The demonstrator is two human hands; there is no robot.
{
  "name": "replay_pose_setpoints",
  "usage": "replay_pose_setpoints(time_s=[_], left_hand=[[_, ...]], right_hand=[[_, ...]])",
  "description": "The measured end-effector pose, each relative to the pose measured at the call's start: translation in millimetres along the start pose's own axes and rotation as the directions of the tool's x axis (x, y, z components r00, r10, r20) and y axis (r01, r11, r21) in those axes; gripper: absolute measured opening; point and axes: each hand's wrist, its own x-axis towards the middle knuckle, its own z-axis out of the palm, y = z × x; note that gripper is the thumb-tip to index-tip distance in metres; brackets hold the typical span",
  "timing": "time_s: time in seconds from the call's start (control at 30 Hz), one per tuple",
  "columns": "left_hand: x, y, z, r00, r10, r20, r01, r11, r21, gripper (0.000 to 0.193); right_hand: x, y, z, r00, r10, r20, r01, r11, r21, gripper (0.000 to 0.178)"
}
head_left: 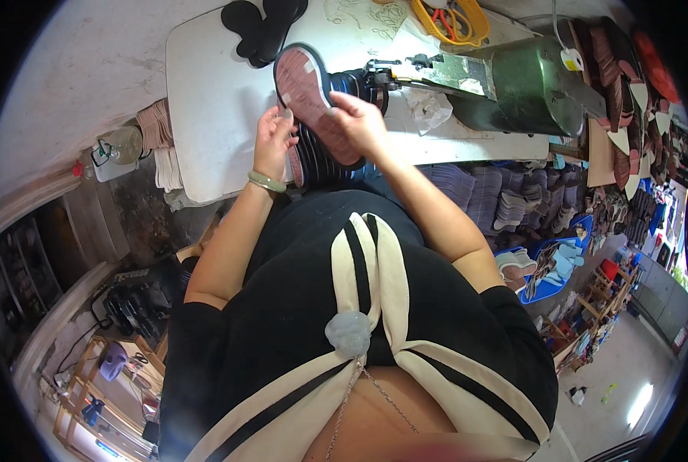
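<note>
My right hand (357, 122) grips a shoe sole (302, 83) by its right edge. The sole has a reddish-brown, streaked face, a white border line and a dark rim, and it is held tilted above the table. Close by its left edge is my left hand (271, 145), with fingers loosely bent and apart; whether the fingertips touch the sole is hard to see. A bangle circles that wrist. Beneath the sole, a row of dark-edged soles (321, 163) lies near my body, partly hidden by my hands. Just right of the sole is the head of a green sewing machine (525, 85).
The white table (213, 92) carries black sole-shaped pieces (258, 31) at the back and a yellow basket (479, 29) of tools. Crumpled plastic (430, 109) lies beside the machine. Stacked soles (475, 192) and a blue crate (548, 271) stand to the right. Pale stacks (167, 168) border the left edge.
</note>
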Motion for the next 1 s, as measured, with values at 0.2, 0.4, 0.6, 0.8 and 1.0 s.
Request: replay_pose_setpoints(time_s=[0.2,0.4,0.6,0.8,1.0], left_hand=[[-4,46,56,0.889,-0.156,0.43,0.255,0.95,-0.182,0.021],[3,26,98,0.943,-0.007,0.333,0.035,0.996,-0.078,0.015],[17,30,121,0.96,-0.013,0.28,0.073,0.976,-0.205,0.021],[82,-12,140,0.951,0.31,0.01,-0.287,0.867,0.406,0.03],[108,-11,170,0.907,0.416,-0.07,-0.351,0.837,0.419,0.026]], right_hand=[[-15,-47,-71,0.929,0.152,0.338,-0.276,0.892,0.359,0.041],[-25,-43,-63,0.967,-0.096,-0.235,0.091,0.995,-0.031,0.03],[-38,-74,-80,0.952,-0.306,0.018,0.224,0.654,-0.722,0.078],[-8,-71,-114,0.976,-0.216,0.007,0.124,0.534,-0.836,0.069],[-18,-25,-145,0.968,0.114,-0.222,-0.058,0.969,0.242,0.045]])
